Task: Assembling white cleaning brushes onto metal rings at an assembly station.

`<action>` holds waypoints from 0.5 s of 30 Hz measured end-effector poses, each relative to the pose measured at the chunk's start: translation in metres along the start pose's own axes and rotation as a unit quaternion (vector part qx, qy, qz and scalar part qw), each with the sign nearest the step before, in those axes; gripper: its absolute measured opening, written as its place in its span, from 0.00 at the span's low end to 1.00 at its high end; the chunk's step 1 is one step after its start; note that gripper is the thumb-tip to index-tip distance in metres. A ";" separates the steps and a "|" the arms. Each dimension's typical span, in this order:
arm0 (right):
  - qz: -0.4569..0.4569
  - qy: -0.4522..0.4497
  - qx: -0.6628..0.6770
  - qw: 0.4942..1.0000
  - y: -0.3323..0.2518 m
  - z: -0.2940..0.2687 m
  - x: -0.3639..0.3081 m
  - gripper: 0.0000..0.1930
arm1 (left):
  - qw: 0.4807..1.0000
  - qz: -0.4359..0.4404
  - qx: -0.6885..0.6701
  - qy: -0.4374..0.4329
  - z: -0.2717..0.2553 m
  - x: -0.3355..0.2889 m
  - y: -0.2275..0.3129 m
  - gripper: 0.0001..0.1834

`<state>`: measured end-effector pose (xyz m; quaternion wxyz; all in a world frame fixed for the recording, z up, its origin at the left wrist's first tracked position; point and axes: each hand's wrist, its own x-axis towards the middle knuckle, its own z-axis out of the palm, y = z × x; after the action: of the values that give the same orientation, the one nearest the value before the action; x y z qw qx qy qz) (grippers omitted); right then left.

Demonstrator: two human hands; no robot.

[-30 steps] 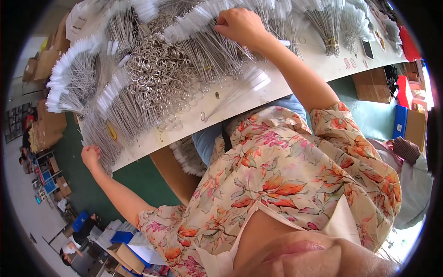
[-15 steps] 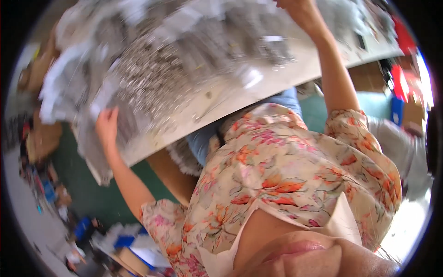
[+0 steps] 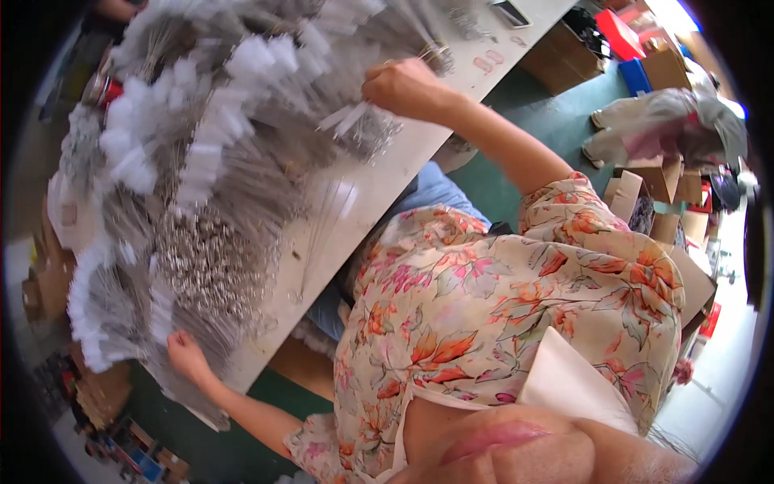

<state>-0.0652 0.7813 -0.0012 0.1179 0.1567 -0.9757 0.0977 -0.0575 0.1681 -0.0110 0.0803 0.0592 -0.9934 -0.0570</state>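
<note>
My left hand [image 3: 187, 355] is at the near left end of the table, fingers closed against a bundle of thin grey strands [image 3: 214, 323] with white tags. Whatever is pinched there is too small to make out. My right hand [image 3: 407, 87] is curled into a fist over the tagged bundles farther right, its fingertips turned away from view. Just below it lies a bunch with silvery ends [image 3: 367, 137]. Between my hands spreads a thick heap of small silvery metal pieces [image 3: 214, 258]. A few loose strands with a white tag [image 3: 343, 198] lie apart near the table edge.
The pale table [image 3: 278, 323] runs diagonally, with many white-tagged bundles piled along its far side. A phone [image 3: 509, 14] rests at its far right. Cardboard boxes [image 3: 556, 60] and a blue bin [image 3: 634, 78] stand on the green floor. Part of another person shows at upper left.
The view has tilted and shifted, showing more of the table and floor. My right hand has come lower over the bundles. My left hand stays beside the strands at the left end.
</note>
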 end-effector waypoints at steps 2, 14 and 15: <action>-0.037 0.075 0.072 0.994 -0.009 -0.015 0.008 0.03 | 1.000 -0.027 -0.014 -0.001 -0.004 -0.010 -0.015 0.09; 0.278 0.355 0.160 0.878 0.298 -0.066 -0.035 0.13 | 0.926 -0.097 -0.277 0.239 -0.029 0.001 0.007 0.14; 0.240 0.333 0.175 0.895 0.346 -0.065 -0.053 0.13 | 0.908 -0.114 -0.351 0.197 -0.019 0.009 0.016 0.13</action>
<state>-0.1170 1.1340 -0.0061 0.3796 -0.1058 -0.8546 0.3383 -0.0647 0.1807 0.0107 0.2830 0.1497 -0.8599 -0.3975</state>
